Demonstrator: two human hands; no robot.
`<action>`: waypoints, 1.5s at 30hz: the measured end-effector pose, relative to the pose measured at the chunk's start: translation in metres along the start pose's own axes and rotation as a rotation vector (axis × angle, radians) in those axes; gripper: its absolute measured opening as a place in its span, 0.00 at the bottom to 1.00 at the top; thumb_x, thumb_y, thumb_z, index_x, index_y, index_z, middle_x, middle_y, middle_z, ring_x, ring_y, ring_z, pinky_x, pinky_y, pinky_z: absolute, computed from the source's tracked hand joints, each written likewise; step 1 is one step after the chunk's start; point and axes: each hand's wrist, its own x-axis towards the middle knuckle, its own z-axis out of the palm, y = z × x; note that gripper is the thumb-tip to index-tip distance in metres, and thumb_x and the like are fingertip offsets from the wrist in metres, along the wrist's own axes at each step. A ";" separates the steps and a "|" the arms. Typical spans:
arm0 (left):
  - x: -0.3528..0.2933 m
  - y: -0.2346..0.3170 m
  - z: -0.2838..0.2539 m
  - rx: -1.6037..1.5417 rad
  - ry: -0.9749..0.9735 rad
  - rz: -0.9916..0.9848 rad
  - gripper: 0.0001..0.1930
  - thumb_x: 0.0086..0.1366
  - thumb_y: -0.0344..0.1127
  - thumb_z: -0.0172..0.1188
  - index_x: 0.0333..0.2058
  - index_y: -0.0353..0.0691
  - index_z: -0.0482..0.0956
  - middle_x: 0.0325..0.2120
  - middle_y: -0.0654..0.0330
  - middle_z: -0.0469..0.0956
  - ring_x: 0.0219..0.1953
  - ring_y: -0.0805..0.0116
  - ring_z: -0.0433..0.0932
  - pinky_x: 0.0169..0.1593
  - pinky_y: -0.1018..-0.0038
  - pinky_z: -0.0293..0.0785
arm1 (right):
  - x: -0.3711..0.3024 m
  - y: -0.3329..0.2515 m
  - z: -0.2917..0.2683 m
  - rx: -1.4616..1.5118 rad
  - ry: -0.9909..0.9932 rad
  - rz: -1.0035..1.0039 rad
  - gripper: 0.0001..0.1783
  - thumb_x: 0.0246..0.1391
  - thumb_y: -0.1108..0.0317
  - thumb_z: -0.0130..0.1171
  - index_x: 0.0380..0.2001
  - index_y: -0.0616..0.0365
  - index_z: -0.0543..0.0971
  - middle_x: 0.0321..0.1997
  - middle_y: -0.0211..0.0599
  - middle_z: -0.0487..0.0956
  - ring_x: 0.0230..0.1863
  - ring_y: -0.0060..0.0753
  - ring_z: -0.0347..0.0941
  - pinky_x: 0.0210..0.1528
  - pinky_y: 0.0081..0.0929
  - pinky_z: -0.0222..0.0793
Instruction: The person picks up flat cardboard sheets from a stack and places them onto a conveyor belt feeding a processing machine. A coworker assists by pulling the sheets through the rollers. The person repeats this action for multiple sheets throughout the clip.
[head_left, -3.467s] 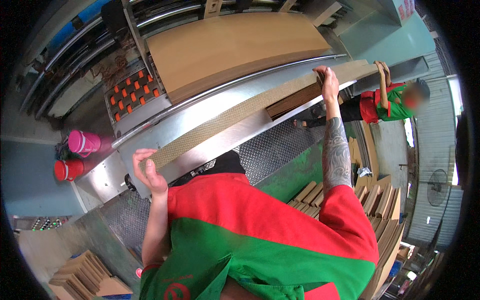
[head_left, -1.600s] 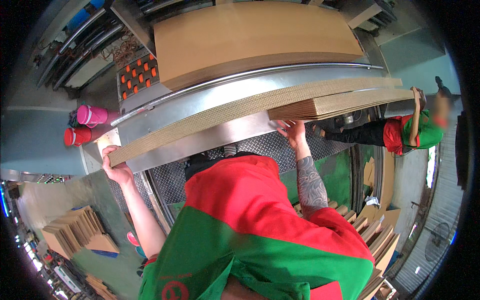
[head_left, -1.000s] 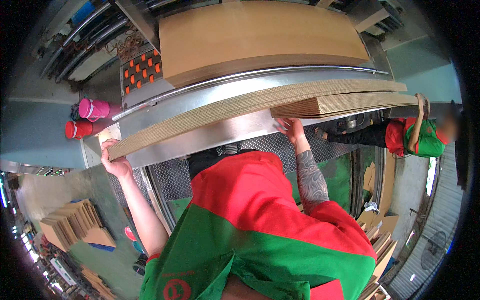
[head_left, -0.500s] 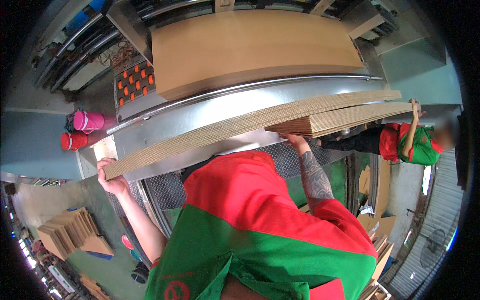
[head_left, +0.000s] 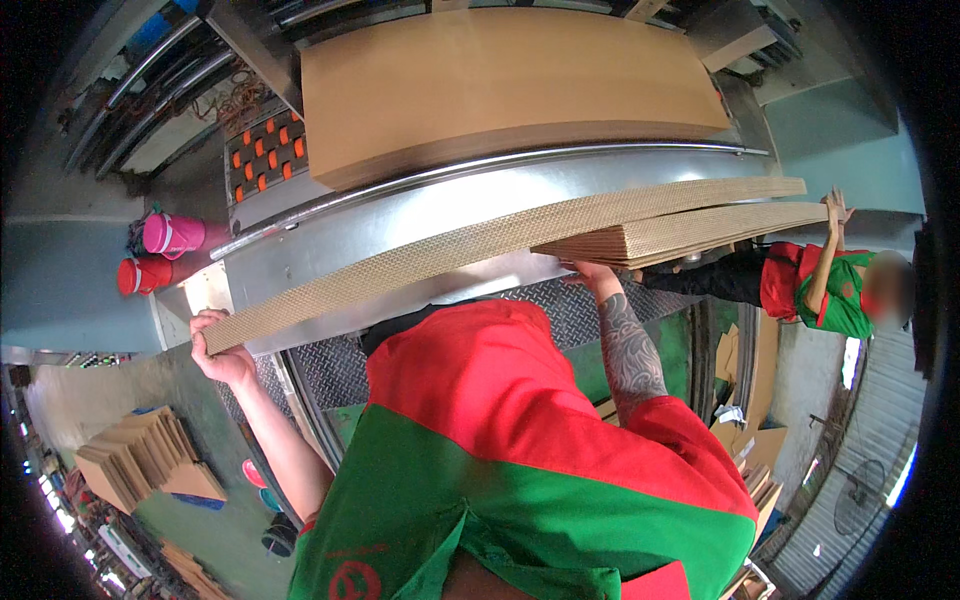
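A long stack of corrugated cardboard sheets (head_left: pixel 440 240) runs edge-on across the metal table in front of me. My left hand (head_left: pixel 222 345) grips its left end, thumb above and fingers wrapped round the corner. On the right, a second, shorter stack of cardboard sheets (head_left: pixel 690 233) lies against the near side of the long one. My right hand (head_left: pixel 592 275) is at the lower left corner of this shorter stack, holding it from beneath; some fingers are hidden under it. At the far right end, a co-worker's hands (head_left: pixel 838 208) are raised beside the stacks.
Beyond a metal rail (head_left: pixel 480 163) rests a large pile of flat cardboard (head_left: pixel 510 80). Left of it is a panel of orange rollers (head_left: pixel 268 152). Pink (head_left: pixel 172 234) and red (head_left: pixel 140 276) jugs stand at the left. More cardboard (head_left: pixel 140 455) lies on the floor behind, left.
The co-worker's hands have come together at the right end of the stacks, fingers now upright. My hands keep their hold, and the left end has shifted slightly left and up.
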 end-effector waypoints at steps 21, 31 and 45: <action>0.004 -0.003 0.001 0.059 0.071 0.039 0.18 0.72 0.52 0.52 0.36 0.41 0.74 0.38 0.56 0.75 0.46 0.60 0.76 0.55 0.59 0.74 | -0.059 -0.045 -0.001 -0.457 0.538 -0.493 0.46 0.49 0.57 0.80 0.68 0.64 0.73 0.70 0.57 0.77 0.68 0.59 0.76 0.66 0.41 0.75; 0.006 -0.009 -0.004 0.051 0.065 0.033 0.17 0.72 0.51 0.50 0.38 0.42 0.74 0.40 0.57 0.76 0.48 0.60 0.76 0.56 0.60 0.73 | -0.245 -0.157 -0.006 -1.030 1.251 -0.774 0.72 0.45 0.53 0.85 0.81 0.63 0.48 0.85 0.59 0.48 0.87 0.58 0.43 0.81 0.68 0.43; 0.004 -0.010 -0.003 0.010 0.089 0.035 0.18 0.72 0.51 0.51 0.37 0.40 0.74 0.39 0.56 0.74 0.47 0.61 0.75 0.55 0.62 0.71 | -0.276 -0.244 -0.018 -1.410 0.563 -0.936 0.66 0.40 0.70 0.82 0.82 0.43 0.56 0.83 0.35 0.61 0.85 0.46 0.52 0.84 0.56 0.50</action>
